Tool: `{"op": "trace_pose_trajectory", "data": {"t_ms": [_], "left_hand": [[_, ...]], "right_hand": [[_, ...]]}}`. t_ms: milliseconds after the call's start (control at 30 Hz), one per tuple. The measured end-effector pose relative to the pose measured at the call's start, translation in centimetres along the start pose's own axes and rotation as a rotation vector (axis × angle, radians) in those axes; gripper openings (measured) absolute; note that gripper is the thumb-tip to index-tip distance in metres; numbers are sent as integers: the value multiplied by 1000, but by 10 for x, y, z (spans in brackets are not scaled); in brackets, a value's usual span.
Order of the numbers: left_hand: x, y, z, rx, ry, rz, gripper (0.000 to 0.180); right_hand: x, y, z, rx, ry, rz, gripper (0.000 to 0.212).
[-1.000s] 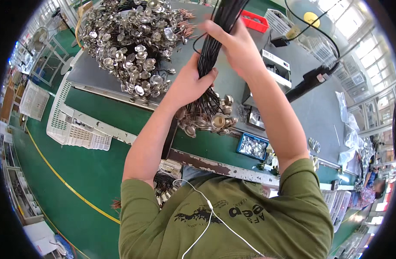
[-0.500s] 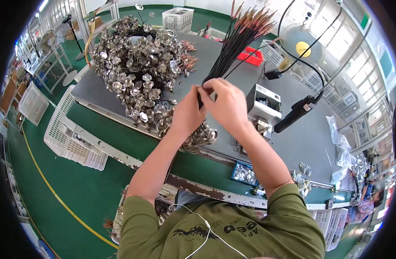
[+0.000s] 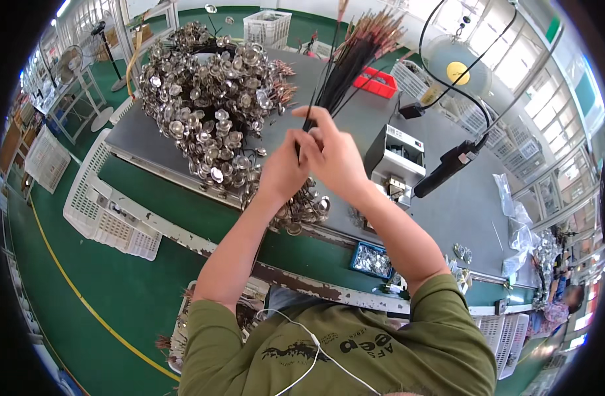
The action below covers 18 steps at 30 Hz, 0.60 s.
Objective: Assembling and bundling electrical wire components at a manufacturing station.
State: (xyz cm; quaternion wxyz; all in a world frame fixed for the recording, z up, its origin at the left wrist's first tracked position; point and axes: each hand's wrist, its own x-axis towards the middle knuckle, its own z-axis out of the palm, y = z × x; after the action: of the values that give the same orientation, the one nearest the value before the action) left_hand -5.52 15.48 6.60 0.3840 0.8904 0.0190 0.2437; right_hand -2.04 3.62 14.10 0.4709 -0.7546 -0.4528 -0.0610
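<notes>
A bundle of black wires (image 3: pixel 350 69) with stripped, copper-coloured ends rises from between my hands and fans out away from me. My left hand (image 3: pixel 285 169) is closed around the lower part of the bundle. Pressed against it, my right hand (image 3: pixel 335 158) has its lower fingers and thumb curled in at the bundle, while its index finger reaches across the wires. One wire stands a little apart at the left of the bundle. To the left lies a large heap of shiny metal cups on wires (image 3: pixel 197 99), some hanging over the bench edge beneath my hands.
On the grey bench (image 3: pixel 457 218) stand a small boxy machine (image 3: pixel 398 155) and a red bin (image 3: pixel 376 84). A black handheld tool (image 3: pixel 442 173) hangs from a cable at right. A blue tray (image 3: pixel 372 259) of small metal parts sits near my right forearm. Clear plastic bags (image 3: pixel 519 231) lie far right.
My right index finger has lifted and stretched across the wires. The bundle's top has shifted slightly left and one wire has separated from it. My left hand keeps its grip.
</notes>
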Motion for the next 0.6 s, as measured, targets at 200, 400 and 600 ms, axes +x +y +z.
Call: {"op": "trace_pose_trajectory", "data": {"t_ms": [200,400,600], "left_hand": [[-1,-34,31,44,99,234,30],[-20,-53,48,-368,339,319,38],[-8,-67,54,-272,233,299,41]], "right_hand": [[10,-10,4,-336,-37,-168,20],[14,-34,17,43,-347,-49,19],[4,-19,41,-125,-112,-561,30]]}}
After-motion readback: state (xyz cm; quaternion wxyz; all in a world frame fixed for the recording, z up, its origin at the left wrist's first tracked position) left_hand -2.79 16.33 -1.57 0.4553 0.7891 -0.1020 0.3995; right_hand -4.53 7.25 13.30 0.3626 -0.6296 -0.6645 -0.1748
